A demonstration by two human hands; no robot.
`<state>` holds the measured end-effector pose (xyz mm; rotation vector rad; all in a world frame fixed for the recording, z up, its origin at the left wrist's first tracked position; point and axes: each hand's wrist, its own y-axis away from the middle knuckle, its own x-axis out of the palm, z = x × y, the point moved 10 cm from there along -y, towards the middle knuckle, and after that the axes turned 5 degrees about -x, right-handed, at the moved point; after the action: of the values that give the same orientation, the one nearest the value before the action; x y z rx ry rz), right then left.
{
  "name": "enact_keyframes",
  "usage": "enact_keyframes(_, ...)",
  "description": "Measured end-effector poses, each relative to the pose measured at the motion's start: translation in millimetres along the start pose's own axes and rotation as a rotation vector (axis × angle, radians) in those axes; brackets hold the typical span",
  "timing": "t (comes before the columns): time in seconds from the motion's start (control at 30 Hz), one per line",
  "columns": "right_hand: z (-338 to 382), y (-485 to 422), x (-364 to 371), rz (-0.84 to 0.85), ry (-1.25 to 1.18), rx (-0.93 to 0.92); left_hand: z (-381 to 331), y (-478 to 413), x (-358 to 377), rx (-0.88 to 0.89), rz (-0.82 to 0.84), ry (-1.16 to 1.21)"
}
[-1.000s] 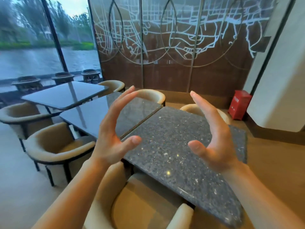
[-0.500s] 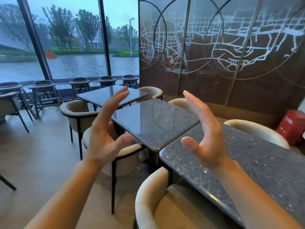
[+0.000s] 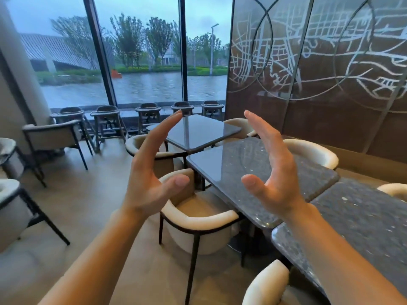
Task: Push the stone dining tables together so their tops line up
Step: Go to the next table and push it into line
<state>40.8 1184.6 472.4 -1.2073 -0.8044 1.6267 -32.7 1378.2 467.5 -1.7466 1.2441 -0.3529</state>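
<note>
Hands, left hand (image 3: 149, 183) and right hand (image 3: 275, 183), we hold raised, fingers spread and empty, apparently sizing the middle tabletop (image 3: 237, 164) before pushing.

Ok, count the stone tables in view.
3, in a row along the wall: far table by the window, middle table behind the hands, near table at right, partly cut off. Others may be out of frame.

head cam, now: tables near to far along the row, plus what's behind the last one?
Near table → middle table → far table → high chairs → window. Both hands, left and right, are raised and open, touching none of them.
</note>
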Motion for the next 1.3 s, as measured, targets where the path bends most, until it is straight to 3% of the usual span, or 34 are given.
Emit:
enact_keyframes(0.33,-96.1,-121.1,167.4,0.04,-0.2,-0.042,124.9,-74.3,-129.2,-0.016,-0.087,-0.117)
enact_keyframes(0.7,-183.1,-236.7,414.1,0.109,-0.304,-0.094,317.6,-116.5,-315.6,-0.013,-0.206,-0.129)
enact_keyframes(0.97,-240.8,-332.2,536.8,0.073,-0.294,-0.108,436.5,-187.9,-419.8,0.001,-0.183,-0.12)
enact_keyframes(1.3,-374.5,-417.9,695.9,0.066,-0.303,-0.118,627.1,-273.7,-505.9,-0.008,-0.151,-0.151)
